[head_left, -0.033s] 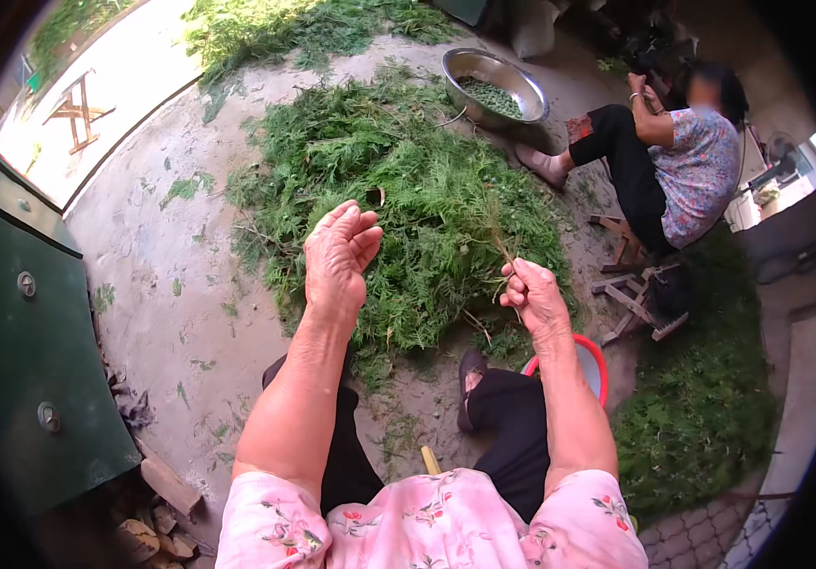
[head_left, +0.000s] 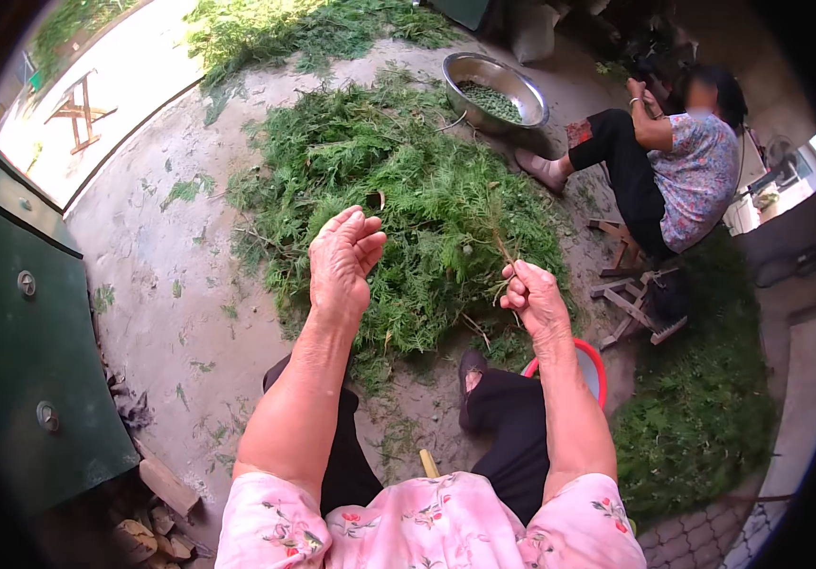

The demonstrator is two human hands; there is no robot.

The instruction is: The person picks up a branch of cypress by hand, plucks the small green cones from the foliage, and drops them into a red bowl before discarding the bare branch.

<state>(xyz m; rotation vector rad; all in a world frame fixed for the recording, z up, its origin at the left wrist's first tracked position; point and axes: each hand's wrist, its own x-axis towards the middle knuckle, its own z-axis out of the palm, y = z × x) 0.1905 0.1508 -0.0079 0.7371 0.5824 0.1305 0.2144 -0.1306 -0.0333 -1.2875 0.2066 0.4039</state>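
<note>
My right hand (head_left: pixel 534 294) is closed around the stem of a thin, mostly bare brown twig (head_left: pixel 500 237), which points up and away over the greenery. My left hand (head_left: pixel 340 261) is raised to its left, fingers curled together. Whatever those fingers hold, if anything, cannot be made out. Just beyond the fingertips shows a small dark, curved thing (head_left: pixel 377 200) of unclear kind. Below both hands spreads a large heap of feathery green conifer branches (head_left: pixel 408 152), lying on the ground in front of my feet.
A metal basin (head_left: pixel 531 83) of small green cones or berries stands beyond the heap. At right a co-worker (head_left: pixel 697 166) sits low, holding a sprig, near a wooden folding stool (head_left: pixel 631 308). A red-rimmed bucket (head_left: pixel 598 365) is by my right forearm. A green cabinet (head_left: pixel 38 332) stands left.
My left hand has shifted very slightly to the right. The right hand keeps its hold on the twig almost in place.
</note>
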